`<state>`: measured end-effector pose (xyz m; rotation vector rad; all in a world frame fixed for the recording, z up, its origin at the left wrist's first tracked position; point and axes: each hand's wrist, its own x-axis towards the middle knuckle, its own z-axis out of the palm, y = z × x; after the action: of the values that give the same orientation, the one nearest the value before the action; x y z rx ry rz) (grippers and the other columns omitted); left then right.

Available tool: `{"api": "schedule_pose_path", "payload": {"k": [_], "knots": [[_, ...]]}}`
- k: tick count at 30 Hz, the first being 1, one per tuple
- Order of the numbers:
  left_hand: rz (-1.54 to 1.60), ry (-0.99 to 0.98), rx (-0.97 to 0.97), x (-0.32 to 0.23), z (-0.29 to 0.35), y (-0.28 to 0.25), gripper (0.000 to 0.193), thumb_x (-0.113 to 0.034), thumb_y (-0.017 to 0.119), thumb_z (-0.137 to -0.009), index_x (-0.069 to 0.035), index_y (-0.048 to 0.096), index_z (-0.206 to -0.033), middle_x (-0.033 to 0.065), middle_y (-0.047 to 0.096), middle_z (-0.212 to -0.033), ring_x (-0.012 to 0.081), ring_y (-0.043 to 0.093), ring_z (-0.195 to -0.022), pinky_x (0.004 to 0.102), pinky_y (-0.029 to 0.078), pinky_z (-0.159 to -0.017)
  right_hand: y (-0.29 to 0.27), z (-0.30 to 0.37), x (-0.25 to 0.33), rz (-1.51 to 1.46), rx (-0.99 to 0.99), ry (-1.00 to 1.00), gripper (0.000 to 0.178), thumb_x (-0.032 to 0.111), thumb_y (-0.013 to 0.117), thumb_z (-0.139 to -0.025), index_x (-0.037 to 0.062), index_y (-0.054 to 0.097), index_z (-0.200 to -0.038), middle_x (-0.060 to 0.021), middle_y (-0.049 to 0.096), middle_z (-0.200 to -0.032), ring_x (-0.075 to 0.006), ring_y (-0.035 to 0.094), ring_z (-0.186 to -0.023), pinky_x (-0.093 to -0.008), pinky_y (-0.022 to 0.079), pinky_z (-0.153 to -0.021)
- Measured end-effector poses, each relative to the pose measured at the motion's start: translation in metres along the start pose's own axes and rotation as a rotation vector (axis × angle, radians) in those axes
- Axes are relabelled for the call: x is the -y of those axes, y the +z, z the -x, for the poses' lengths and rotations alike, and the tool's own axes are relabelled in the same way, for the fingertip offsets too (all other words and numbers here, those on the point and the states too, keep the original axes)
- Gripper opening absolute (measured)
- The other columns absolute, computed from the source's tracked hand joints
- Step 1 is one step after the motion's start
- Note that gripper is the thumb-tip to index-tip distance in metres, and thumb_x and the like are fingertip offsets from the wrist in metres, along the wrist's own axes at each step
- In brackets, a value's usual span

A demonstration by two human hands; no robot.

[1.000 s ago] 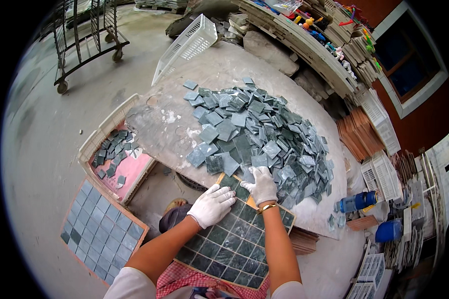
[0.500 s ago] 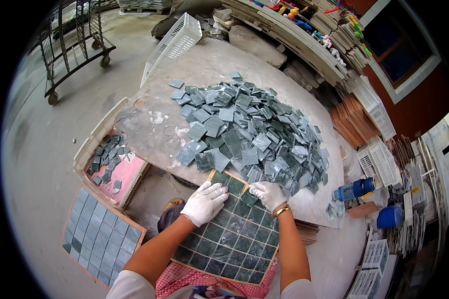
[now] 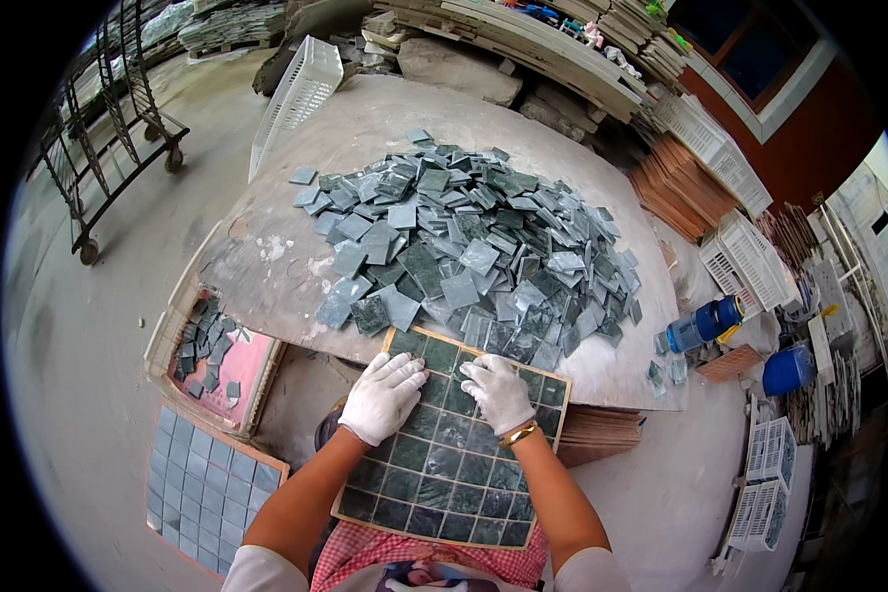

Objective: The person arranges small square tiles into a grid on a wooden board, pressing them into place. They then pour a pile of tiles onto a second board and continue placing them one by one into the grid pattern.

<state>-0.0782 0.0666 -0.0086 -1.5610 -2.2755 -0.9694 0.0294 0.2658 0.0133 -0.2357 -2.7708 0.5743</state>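
Note:
A framed panel of square dark green stone tiles point(image 3: 444, 459) leans over my lap, its far edge by the table. My left hand point(image 3: 383, 398), in a white glove, lies on the panel's left side with its fingers stretched out. Across from it, my right hand point(image 3: 498, 393), gloved too and with a gold bracelet point(image 3: 519, 432) at the wrist, rests bent fingertips on tiles in the upper rows. I see nothing held in either hand. Just beyond the panel lies a heap of loose grey-green tiles point(image 3: 464, 247).
The heap lies on a dusty stone-coloured table point(image 3: 266, 266). At left stand a pale crate point(image 3: 257, 385) with tile pieces and a lighter tiled panel point(image 3: 202, 483). A blue bottle point(image 3: 701, 326) is at right, near stacked brown boards point(image 3: 681, 192). A wheeled rack point(image 3: 109, 128) stands far left.
My right hand has moved left and nearer, from the panel's far edge onto its tiles. The orange gap beside it no longer shows. My left hand stays on the panel; the view has shifted.

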Motion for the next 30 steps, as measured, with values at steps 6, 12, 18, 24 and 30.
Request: {"api": "schedule_pose_path", "payload": {"k": [6,12,18,24,30], "knots": [[-0.025,0.004,0.026,-0.001,-0.001,-0.001,0.031,-0.014,0.064,-0.079,-0.007,0.064,-0.11,0.0076,0.063,-0.118,0.0259,0.054,-0.115,0.0422,0.038,-0.101,0.002,-0.002,-0.003,0.02,-0.061,-0.033,0.02,0.021,0.07,-0.075,0.0135,0.07,-0.093,-0.0039,0.06,-0.092,-0.023,0.059,-0.089,-0.0369,0.049,-0.077],[-0.023,-0.013,0.044,-0.001,-0.004,0.0,0.029,-0.013,0.064,-0.08,-0.009,0.065,-0.108,0.0069,0.063,-0.119,0.0265,0.054,-0.117,0.0419,0.037,-0.102,-0.031,-0.008,-0.025,-0.388,0.116,0.117,0.029,0.025,0.064,-0.082,0.0091,0.068,-0.106,-0.0098,0.065,-0.105,-0.0266,0.062,-0.092,-0.0343,0.049,-0.082],[-0.003,-0.03,0.028,0.004,0.002,0.005,0.028,-0.013,0.063,-0.08,-0.01,0.066,-0.108,0.0071,0.063,-0.12,0.0261,0.054,-0.118,0.042,0.036,-0.102,-0.042,0.095,-0.056,-0.066,-0.446,0.56,0.044,0.019,0.068,-0.079,0.0049,0.058,-0.119,-0.0162,0.06,-0.113,-0.0278,0.061,-0.097,-0.0364,0.051,-0.081],[0.24,-0.135,0.026,0.016,0.007,0.006,0.032,-0.006,0.064,-0.078,-0.006,0.064,-0.11,0.009,0.064,-0.117,0.0273,0.054,-0.117,0.0441,0.032,-0.106,-0.01,0.185,-0.012,-0.131,-0.383,0.712,0.053,0.018,0.066,-0.081,0.0014,0.049,-0.127,-0.0223,0.06,-0.113,-0.0373,0.059,-0.101,-0.0434,0.048,-0.087],[0.913,-0.461,-0.057,0.02,0.038,0.008,0.039,-0.002,0.058,-0.08,0.001,0.06,-0.118,0.0111,0.062,-0.12,0.023,0.049,-0.123,0.0438,0.014,-0.114,-0.025,0.187,-0.001,-0.152,-0.23,0.774,0.054,0.027,0.061,-0.084,-0.0005,0.047,-0.129,-0.0245,0.059,-0.114,-0.0388,0.058,-0.102,-0.0454,0.046,-0.088]]}}
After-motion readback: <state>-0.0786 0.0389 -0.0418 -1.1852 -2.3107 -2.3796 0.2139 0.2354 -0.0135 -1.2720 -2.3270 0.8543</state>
